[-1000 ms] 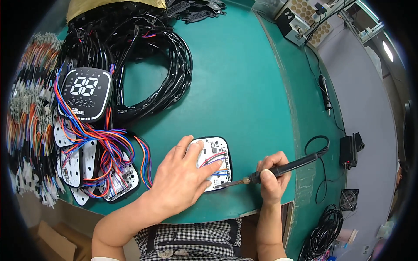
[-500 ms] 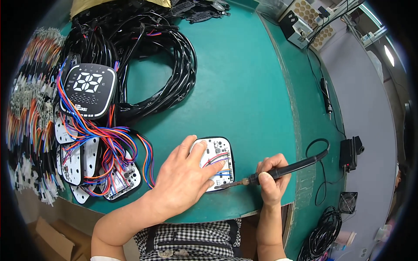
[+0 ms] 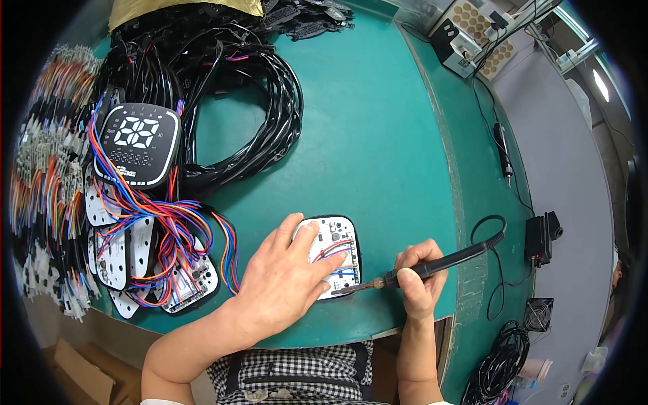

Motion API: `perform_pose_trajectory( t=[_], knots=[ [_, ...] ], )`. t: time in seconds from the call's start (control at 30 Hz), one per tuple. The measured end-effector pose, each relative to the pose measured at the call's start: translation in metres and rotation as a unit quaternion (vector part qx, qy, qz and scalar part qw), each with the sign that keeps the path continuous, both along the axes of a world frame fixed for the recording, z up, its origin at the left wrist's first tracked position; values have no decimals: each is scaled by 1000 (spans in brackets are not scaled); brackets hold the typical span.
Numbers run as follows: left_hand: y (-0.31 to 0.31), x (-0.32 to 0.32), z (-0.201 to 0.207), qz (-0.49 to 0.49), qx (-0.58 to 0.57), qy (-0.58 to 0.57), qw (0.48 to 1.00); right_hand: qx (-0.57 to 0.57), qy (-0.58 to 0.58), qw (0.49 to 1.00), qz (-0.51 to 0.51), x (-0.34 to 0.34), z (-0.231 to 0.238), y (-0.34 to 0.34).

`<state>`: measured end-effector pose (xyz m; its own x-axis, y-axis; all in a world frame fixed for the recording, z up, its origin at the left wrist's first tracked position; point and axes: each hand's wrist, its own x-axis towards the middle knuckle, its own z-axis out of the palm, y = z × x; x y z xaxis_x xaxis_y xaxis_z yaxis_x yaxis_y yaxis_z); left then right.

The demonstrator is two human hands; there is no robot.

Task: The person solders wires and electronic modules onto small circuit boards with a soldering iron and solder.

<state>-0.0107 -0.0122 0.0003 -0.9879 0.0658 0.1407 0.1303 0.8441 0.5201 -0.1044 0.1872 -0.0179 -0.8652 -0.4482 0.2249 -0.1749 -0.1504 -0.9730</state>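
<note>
A white circuit board point(image 3: 341, 233) with a dark rim lies flat near the front edge of the green table. My left hand point(image 3: 280, 277) holds it down, fingers spread across its left part and one fingertip beside the thin coloured wires point(image 3: 331, 250) on it. What lies under the palm is hidden. My right hand point(image 3: 422, 277) grips a soldering iron point(image 3: 449, 262) like a pen, thumb and fingers closed round the handle. The iron's tip points left and rests at or just over the board's lower edge; I cannot tell whether it touches.
Boards with coloured wires point(image 3: 185, 287) and a black display panel point(image 3: 138, 145) pile up at left, beside bundled wire ends point(image 3: 47, 175). Behind is a black cable coil point(image 3: 283, 128). At right are a second iron-like tool point(image 3: 503, 152), a black box point(image 3: 540, 236) and a small fan point(image 3: 538, 314).
Almost nothing differs; the whole view has shifted slightly. My left hand stays on the board and the soldering iron stays at its lower edge.
</note>
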Motion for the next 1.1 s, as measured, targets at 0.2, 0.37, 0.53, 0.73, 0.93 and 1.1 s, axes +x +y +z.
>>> perform_pose_trajectory(
  t=[0.2, 0.37, 0.53, 0.73, 0.93, 1.1],
  knots=[
    [0, 0, 0, 3, -2, 0, 1000, 9, -6, 1000, -11, 1, 1, -3],
    [-1, 1, -1, 3, -1, 2, 1000, 14, -4, 1000, -12, 1, 1, -3],
    [0, 1, -2, 3, -3, 6, 1000, -71, -5, 997, -24, -3, 1, 1],
    [2, 0, -3, 21, 20, 5, 1000, -161, -7, 974, -159, -10, 5, 3],
    [2, 0, -3, 22, 6, 2, 1000, -111, -34, 980, -162, -11, 4, 5],
    [0, 1, -2, 26, 12, 9, 1000, -17, -66, 988, -136, -5, 7, -2]
  ],
)
